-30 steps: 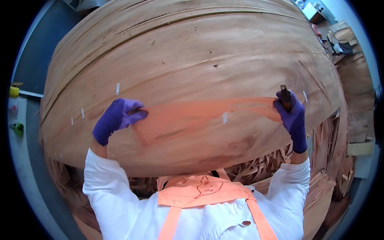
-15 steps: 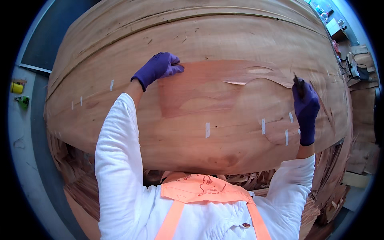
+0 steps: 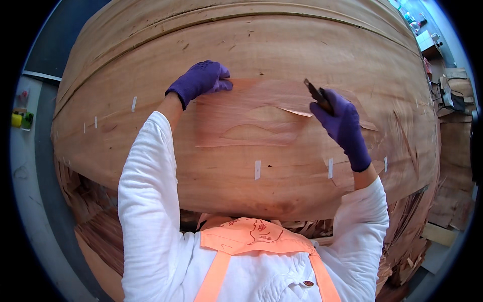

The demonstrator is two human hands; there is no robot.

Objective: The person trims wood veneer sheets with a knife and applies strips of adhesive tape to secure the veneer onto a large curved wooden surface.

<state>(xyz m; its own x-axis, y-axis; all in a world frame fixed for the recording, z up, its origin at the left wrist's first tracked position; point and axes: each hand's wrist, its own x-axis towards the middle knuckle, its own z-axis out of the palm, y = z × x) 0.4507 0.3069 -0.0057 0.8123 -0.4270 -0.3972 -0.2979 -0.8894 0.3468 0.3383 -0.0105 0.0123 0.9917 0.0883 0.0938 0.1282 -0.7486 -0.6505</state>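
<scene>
A thin reddish veneer piece (image 3: 221, 113) with gaps in it lies on a large tan veneer sheet (image 3: 221, 181). My left hand (image 3: 201, 83), in a purple glove, is closed with its fingertips at the piece's upper edge, seemingly pinching it. In my purple-gloved right hand (image 3: 342, 121) is a dark knife (image 3: 319, 95), its tip pointing up and left. The hand is over the piece's right part, beside a raised, pale-lit edge (image 3: 297, 112), and hides some of the veneer beneath.
Short white tape strips (image 3: 257, 170) are stuck to the big sheet. A long ridge (image 3: 201, 21) crosses its far side. Torn veneer layers (image 3: 100, 231) stick out below the near edge. A yellow object (image 3: 16, 120) sits at the far left; veneer scraps (image 3: 455, 173) lie at the right.
My right hand has moved left with the knife, from beyond the piece's right end to over its right part. The left hand has stayed near the upper edge.
</scene>
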